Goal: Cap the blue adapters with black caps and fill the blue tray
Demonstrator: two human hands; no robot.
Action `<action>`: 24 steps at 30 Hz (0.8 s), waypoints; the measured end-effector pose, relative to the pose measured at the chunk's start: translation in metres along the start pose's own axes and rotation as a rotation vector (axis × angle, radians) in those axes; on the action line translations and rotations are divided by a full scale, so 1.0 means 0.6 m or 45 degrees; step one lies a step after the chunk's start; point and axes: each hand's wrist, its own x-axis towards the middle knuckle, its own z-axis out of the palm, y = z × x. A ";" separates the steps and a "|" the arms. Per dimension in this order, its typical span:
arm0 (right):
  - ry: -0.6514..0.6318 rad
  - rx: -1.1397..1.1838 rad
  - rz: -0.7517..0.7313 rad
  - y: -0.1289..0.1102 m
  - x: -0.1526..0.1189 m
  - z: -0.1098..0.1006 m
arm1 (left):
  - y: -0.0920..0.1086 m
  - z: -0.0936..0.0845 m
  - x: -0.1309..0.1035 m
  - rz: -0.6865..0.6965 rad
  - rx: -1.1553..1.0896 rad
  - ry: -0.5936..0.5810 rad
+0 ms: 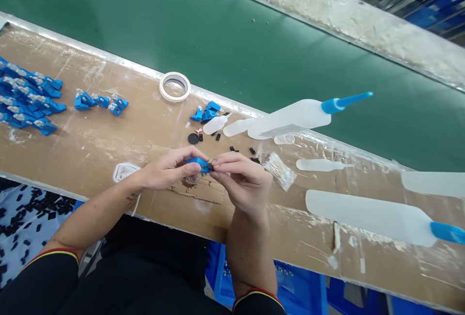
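Note:
A small blue plastic part (196, 162) is pinched between the thumb and fingers of my left hand (172, 167). My right hand (241, 174) grips a small black piece (209, 166) with its fingertips, against the right end of the blue part. Below them, a small clear cup (192, 179) is partly hidden by my left hand, on a cardboard piece (207, 193). Beyond my hands lie a few loose blue parts (210, 110), a black disc (193, 138) and several small black pieces (218, 136).
A tape roll (175, 87) lies near the green belt (218, 39). White bottles with blue nozzles (290, 120) and a bag of cotton swabs (279, 170) are to the right. Rows of blue parts (29, 97) stand far left. A blue crate (301, 286) sits below the table.

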 end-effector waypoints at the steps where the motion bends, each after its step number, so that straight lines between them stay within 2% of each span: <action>1: -0.024 -0.019 -0.010 -0.002 0.000 -0.001 | 0.000 0.000 0.000 -0.003 0.014 -0.001; 7: -0.109 -0.256 -0.146 -0.021 0.004 0.004 | 0.008 0.000 -0.003 0.033 0.228 -0.027; 13: -0.200 -0.389 -0.224 -0.033 0.001 0.008 | 0.010 0.005 -0.005 0.080 0.419 0.037; 17: -0.056 -0.093 -0.005 -0.029 -0.012 0.009 | 0.003 0.013 -0.008 0.290 0.457 0.050; 20: -0.044 0.070 0.187 -0.027 -0.018 0.015 | -0.007 0.019 -0.009 0.507 0.595 0.086; 24: -0.001 0.145 0.272 -0.026 -0.016 0.024 | -0.016 0.019 -0.005 0.679 0.723 0.086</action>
